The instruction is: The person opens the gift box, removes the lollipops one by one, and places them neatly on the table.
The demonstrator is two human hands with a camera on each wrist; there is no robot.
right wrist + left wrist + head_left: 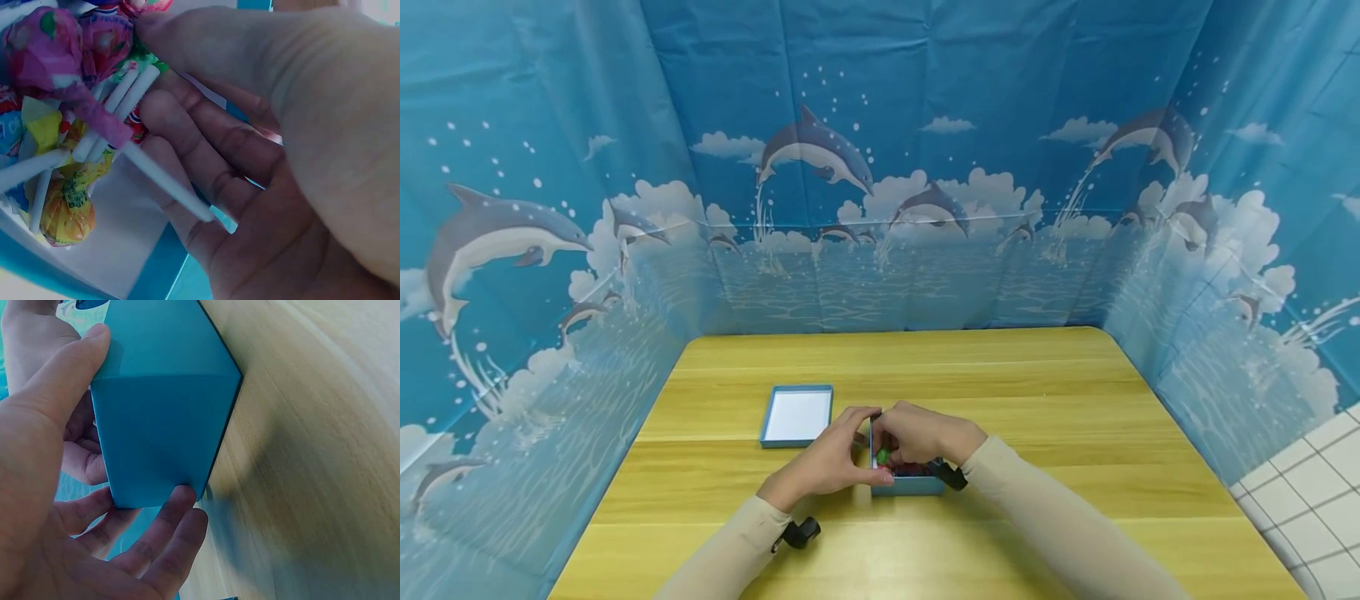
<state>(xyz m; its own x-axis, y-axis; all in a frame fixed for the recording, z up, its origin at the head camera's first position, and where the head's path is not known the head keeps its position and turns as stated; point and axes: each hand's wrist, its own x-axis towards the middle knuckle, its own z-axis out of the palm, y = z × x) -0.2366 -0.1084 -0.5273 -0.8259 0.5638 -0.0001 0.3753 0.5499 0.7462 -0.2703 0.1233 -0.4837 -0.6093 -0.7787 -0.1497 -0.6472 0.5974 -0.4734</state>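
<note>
A small blue box (910,485) sits on the wooden table (1075,400), filled with wrapped lollipops (44,56) on white sticks. My left hand (861,450) grips the box's left side, thumb on its far corner and fingers (181,515) at its near corner; in the left wrist view the blue box wall (165,425) fills the space between them. My right hand (904,442) reaches into the box from above, and its thumb and fingers (187,144) pinch lollipop sticks. A green lollipop (882,456) shows under that hand.
The box's blue lid (797,414) lies upside down, white inside up, to the left behind the box. Blue dolphin-print curtains (880,208) wall the table at the back and on both sides. A white tiled floor (1322,483) shows at the far right.
</note>
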